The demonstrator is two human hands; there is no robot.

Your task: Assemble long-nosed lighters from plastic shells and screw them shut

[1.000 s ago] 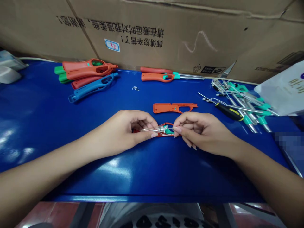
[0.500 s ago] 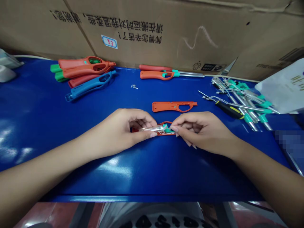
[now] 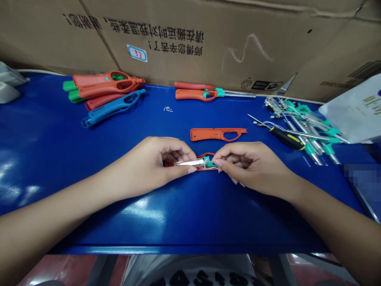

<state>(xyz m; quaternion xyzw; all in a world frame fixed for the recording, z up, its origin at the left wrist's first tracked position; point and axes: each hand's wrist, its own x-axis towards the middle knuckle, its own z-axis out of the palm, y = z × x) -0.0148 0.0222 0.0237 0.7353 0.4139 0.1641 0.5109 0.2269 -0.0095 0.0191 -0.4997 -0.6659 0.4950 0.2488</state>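
Note:
Between thumb and fingers my left hand (image 3: pixel 171 161) grips a clear fuel tank (image 3: pixel 190 162) of a utility lighter, over an orange lighter shell half (image 3: pixel 205 169) on the table. My right hand (image 3: pixel 242 161) pinches at the green part (image 3: pixel 209 162) at the tank's right end, where thin white wires run; its fingertips hide exactly what they hold. Just beyond my hands lies a second orange shell half (image 3: pixel 204 134), its hollow side up.
Orange, red, green and blue shells (image 3: pixel 111 107) lie back left; small screws (image 3: pixel 168 109) are right of them. Two lighters (image 3: pixel 193 94) rest against the cardboard box (image 3: pixel 223 59). Metal tubes with green parts (image 3: pixel 311 149) and a black-and-yellow screwdriver (image 3: pixel 287 138) are at right, beside a white bag (image 3: pixel 354 111).
My right fingertips have shifted very slightly at the green part. Otherwise the hands, tank and shells stay where they were.

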